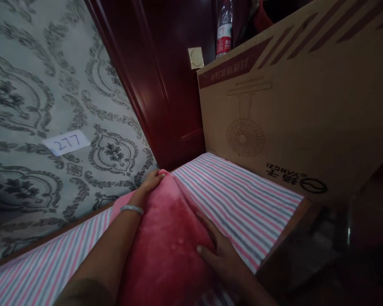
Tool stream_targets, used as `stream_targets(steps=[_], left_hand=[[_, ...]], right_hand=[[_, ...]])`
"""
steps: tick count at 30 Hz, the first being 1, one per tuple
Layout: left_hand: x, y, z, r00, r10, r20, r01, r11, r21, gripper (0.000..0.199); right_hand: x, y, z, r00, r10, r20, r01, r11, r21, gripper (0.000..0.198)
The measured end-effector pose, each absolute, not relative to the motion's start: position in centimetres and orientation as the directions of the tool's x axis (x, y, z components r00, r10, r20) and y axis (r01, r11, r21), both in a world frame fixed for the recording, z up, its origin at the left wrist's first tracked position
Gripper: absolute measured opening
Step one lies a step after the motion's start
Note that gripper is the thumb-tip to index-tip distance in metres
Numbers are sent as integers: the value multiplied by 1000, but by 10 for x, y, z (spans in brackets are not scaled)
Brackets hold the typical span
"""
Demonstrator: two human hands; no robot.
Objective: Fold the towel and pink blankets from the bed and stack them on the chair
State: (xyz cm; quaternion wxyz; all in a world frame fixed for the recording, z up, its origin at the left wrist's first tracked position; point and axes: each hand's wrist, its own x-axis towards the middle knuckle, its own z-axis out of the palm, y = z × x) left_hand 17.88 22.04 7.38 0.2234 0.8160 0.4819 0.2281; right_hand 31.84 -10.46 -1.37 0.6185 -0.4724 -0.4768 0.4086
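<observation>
A pink-red plush blanket (168,238) lies in front of me, folded to a peak at its far end. My left hand (152,181) is closed on that far corner, close to the wall, and a pale bangle (132,209) circles the wrist. Along the blanket's right edge, my right hand (218,248) grips the cloth, thumb on top and fingers at the outer side. Beneath the blanket spreads a sheet (229,191) with pink, grey and white stripes. The blanket's near end runs out of the picture.
A large cardboard box (293,110) printed with a fan stands at the right. On it are a plastic bottle (225,32) and a small gold square box (196,58). Dark red panelling (168,85) rises behind. A paper marked 277 (66,142) is on the patterned wall (66,85).
</observation>
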Motion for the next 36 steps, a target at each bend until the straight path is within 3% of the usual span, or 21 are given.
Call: stream_targets(steps=[6, 12, 18, 23, 27, 31, 36], left_hand=[[196, 230, 49, 506, 850, 149, 652, -490, 578, 16], [197, 236, 22, 482, 857, 180, 648, -488, 585, 36], [195, 238, 22, 554, 816, 164, 612, -533, 584, 48], [201, 241, 30, 510, 819, 264, 607, -560, 564, 36], [209, 246, 32, 469, 827, 310, 615, -558, 557, 27], [217, 246, 23, 487, 836, 254, 623, -536, 569, 23], [215, 241, 22, 523, 830, 195, 591, -518, 618, 42]], right_hand=[[322, -100, -26, 283, 947, 151, 184, 101, -978, 72], [311, -114, -48, 384, 884, 267, 322, 142, -936, 62], [316, -118, -38, 351, 883, 311, 346, 186, -920, 55], [323, -120, -26, 371, 854, 364, 377, 220, -900, 52], [326, -121, -36, 382, 815, 435, 503, 211, -838, 53], [324, -124, -50, 396, 773, 496, 630, 164, -759, 51], [327, -123, -44, 372, 701, 608, 788, 108, -606, 57]])
